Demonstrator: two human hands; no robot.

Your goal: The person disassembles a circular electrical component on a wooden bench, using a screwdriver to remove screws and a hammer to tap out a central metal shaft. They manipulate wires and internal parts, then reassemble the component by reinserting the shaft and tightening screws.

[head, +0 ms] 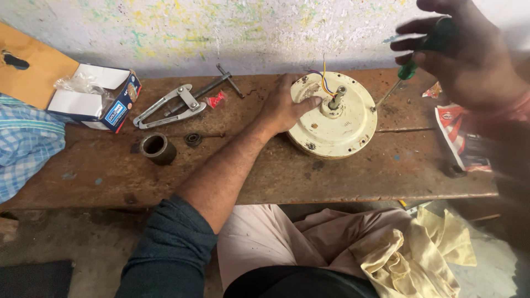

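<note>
Two hands are engaged: the left hand, fingers spread, steadies the cream fan motor housing, while a green-handled screwdriver is gripped by the right hand.

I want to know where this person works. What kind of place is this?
Probably a small repair workshop. A cream round fan motor lies on a worn wooden bench, a metal puller tool sits nearby, and the right hand holds a green-handled screwdriver.

Soft, even daylight, faint shadows; the raised right hand is motion-blurred.
</note>
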